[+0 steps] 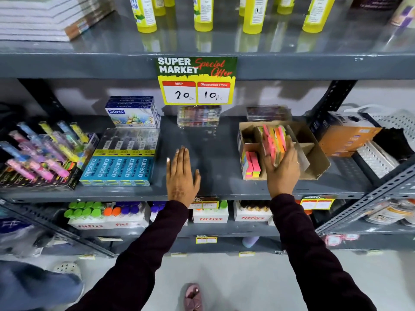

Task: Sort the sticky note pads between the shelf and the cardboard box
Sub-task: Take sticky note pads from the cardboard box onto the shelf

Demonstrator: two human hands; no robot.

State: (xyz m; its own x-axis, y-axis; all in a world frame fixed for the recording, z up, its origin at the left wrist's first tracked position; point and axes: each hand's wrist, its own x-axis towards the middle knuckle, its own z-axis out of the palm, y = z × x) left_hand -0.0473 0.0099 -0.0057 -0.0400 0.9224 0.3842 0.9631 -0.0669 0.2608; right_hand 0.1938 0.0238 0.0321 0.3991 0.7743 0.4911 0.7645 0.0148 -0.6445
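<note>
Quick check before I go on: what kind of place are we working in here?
Most likely a supermarket stationery aisle: a "Super Market Special Offer" price tag on the grey metal shelf, stacked Apsara pencil boxes, yellow bottles above.

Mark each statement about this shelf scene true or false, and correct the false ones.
1. The right hand grips a stack of sticky note pads at the cardboard box. True.
2. The left hand holds a pad. False: it is open and flat, palm down, over bare shelf.
3. The cardboard box is empty. False: more pads stand in its front left compartment.
4. The price tag reads 20 and 10. True.
5. Yellow bottles stand on the shelf above. True.
</note>
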